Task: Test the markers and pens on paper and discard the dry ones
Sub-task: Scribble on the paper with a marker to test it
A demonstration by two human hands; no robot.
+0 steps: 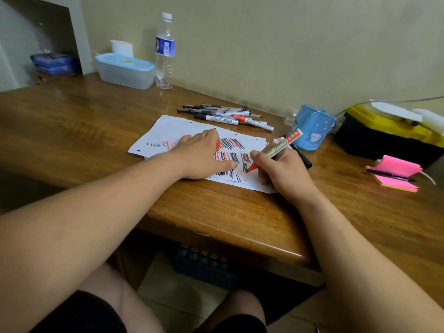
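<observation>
Right hand (283, 171) holds the red marker (276, 150) in a closed writing pinch, its tapered felt tip on the paper (173, 131) at 5 o'clock of the sheet. Left hand (204, 157) lies flat with fingers straight, pressing the thin loose sheets onto the glossy wooden desk (96, 121); a red sliver by its fingers cannot be identified. Risk: the tip sits among dense black and red strokes just beside the left thumb, so a faint line could be misread or ink could mark skin, and the smooth round-barrelled pens (223, 115) heaped at 12 o'clock could roll.
</observation>
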